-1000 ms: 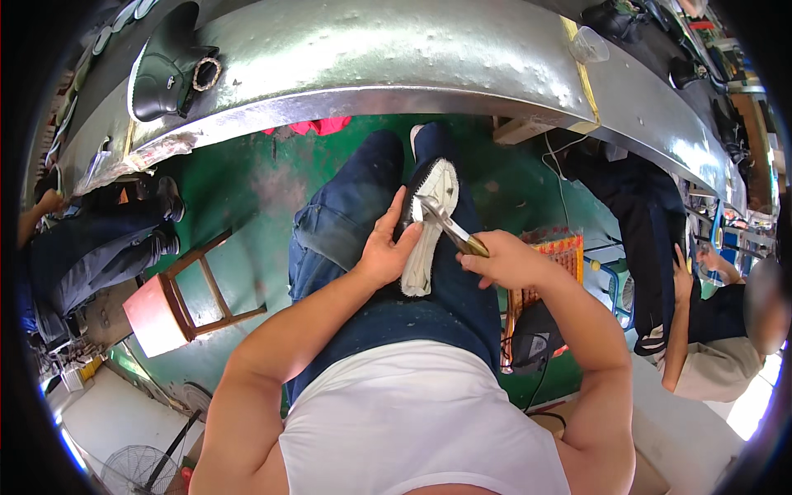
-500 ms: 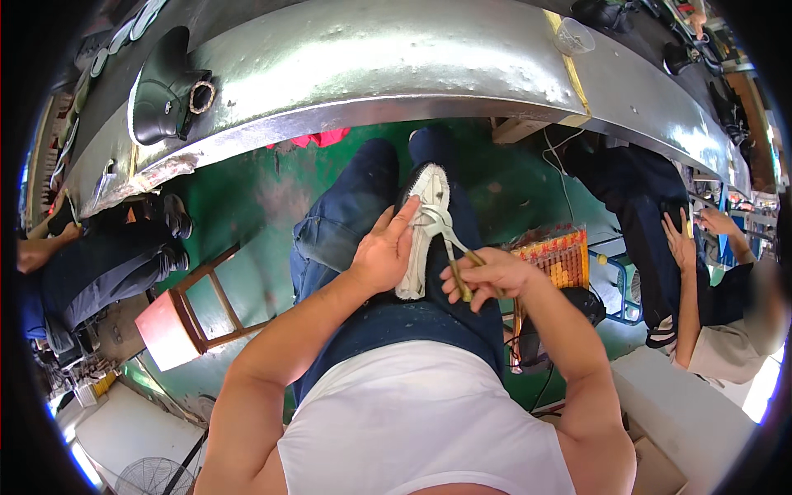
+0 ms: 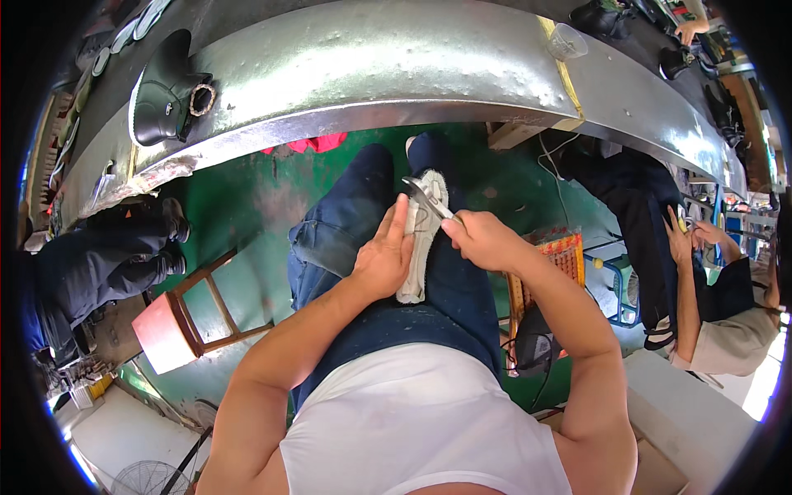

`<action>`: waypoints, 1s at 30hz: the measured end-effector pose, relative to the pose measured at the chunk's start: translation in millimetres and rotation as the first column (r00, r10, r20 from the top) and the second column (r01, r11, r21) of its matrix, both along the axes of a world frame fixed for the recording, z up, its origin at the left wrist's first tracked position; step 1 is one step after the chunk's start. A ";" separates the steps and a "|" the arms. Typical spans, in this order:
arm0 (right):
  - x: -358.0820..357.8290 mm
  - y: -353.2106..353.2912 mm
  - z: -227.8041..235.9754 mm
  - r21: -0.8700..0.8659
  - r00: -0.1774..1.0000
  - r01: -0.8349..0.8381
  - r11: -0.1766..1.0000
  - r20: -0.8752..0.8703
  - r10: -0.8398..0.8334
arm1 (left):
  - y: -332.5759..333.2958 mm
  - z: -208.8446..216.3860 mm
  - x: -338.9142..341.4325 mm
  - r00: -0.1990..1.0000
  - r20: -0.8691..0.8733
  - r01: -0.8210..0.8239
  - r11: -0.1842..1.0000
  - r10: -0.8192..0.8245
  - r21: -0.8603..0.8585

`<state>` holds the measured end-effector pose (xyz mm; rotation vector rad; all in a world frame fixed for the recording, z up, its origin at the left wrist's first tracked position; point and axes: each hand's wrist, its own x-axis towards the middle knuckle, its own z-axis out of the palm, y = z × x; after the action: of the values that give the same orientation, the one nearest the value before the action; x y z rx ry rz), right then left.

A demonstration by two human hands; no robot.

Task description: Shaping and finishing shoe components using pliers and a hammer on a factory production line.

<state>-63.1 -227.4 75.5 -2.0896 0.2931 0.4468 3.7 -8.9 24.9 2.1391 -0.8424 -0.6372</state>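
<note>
A shoe [image 3: 422, 247] lies sole up across my thighs, its long pale underside facing me and its toe pointing away. My left hand [image 3: 383, 257] grips its left side, with the fingers stretched forward along the edge. My right hand [image 3: 483, 238] is closed round a pair of metal pincers [image 3: 432, 200] above the front half of the sole. The tool slants across the shoe, its dark far end near my left fingertips. My right palm hides the rest of the tool, and I cannot tell whether it touches the sole.
A metal-topped bench [image 3: 371, 70] curves ahead, with a black boot [image 3: 161, 91] and a clear plastic cup [image 3: 568, 41] on it. A wooden stool [image 3: 169, 328] lies to the left. A beaded seat [image 3: 561, 257] stands to the right. Co-workers' legs [image 3: 111, 256] and hands [image 3: 681, 239] show at both sides.
My right hand has moved up and forward, and the pincers have swung from pointing back toward me to slanting forward-left over the sole. My left hand stays by the shoe.
</note>
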 end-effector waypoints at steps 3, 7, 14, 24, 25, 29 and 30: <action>3.2 -0.6 7.7 0.052 0.980 0.020 0.998 -0.199 -0.010 | -2.4 8.8 1.1 0.985 -0.167 -0.025 0.991 0.047 0.128; 1.4 0.8 8.3 -0.088 0.993 -0.026 0.996 -0.115 0.016 | -3.9 -2.4 0.5 0.986 -0.148 -0.055 0.986 0.079 0.160; -4.3 1.3 9.4 -0.236 0.989 -0.120 0.964 -0.117 0.094 | -5.9 -4.0 -0.2 0.978 -0.181 -0.083 0.991 0.100 0.104; -37.1 -8.9 11.2 0.261 0.935 0.168 0.951 -0.349 -0.069 | -3.9 -2.2 1.4 0.976 -0.201 -0.066 0.996 0.078 0.062; -38.6 -8.5 9.9 0.261 0.934 0.169 0.950 -0.351 -0.069 | -3.2 -1.3 1.8 0.976 -0.203 -0.065 0.996 0.077 0.063; -44.7 -7.9 -6.9 0.541 0.917 0.227 0.810 -0.398 0.008 | -2.7 -1.4 3.3 0.970 -0.233 -0.059 0.996 0.072 0.063; -45.4 -8.4 -15.0 0.542 0.918 0.228 0.809 -0.397 0.007 | -1.9 -2.8 3.3 0.975 -0.212 -0.056 0.997 0.065 0.046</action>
<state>-108.5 -235.8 60.5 -1.3635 0.4441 0.7698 6.9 -10.8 22.1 2.0777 -0.6503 -0.8412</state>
